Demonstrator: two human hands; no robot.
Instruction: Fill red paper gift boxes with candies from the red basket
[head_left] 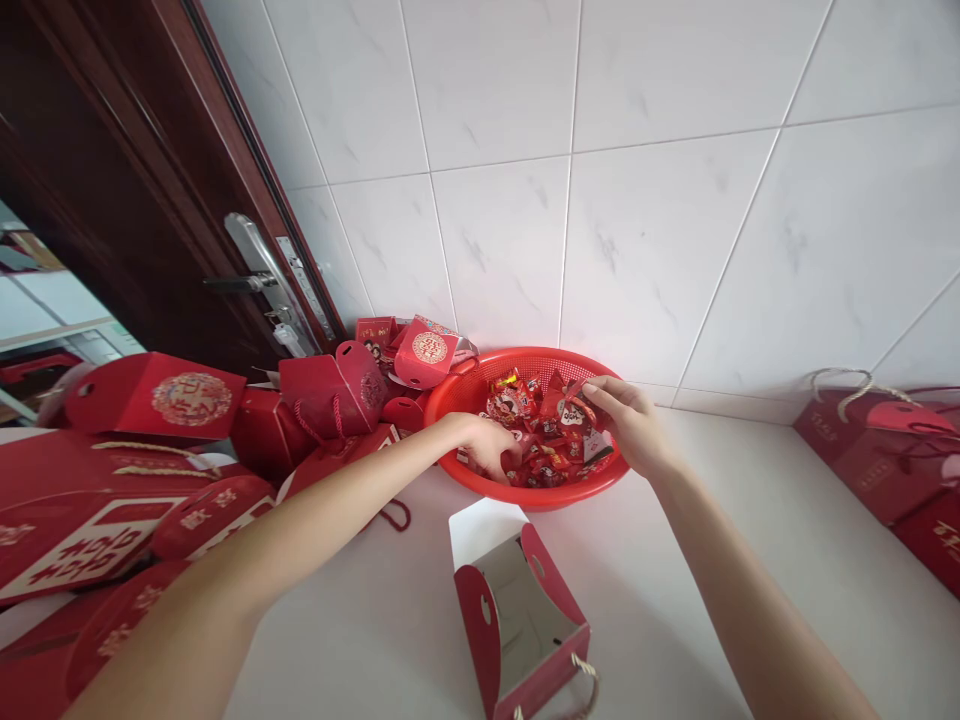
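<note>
A red plastic basket (pixel 525 499) stands against the tiled wall, holding many red-wrapped candies (pixel 551 455). My left hand (pixel 491 447) reaches down into its left side, fingers curled among the candies. Their tips are partly hidden, so what they grip does not show clearly. At the basket's right side, my right hand (pixel 628 415) pinches a red candy wrapper (pixel 571 410) between thumb and fingers, just above the pile. In front of the basket lies a red gift box (pixel 517 610) with its top open, grey inside, with a cord handle at its near end.
Many red gift boxes (pixel 187 400) are piled on the left of the white tabletop (pixel 360 620). More red boxes with rope handles (pixel 892 455) stand at the right against the wall. A dark wooden door (pixel 142 150) with a metal handle (pixel 259 270) is at the back left.
</note>
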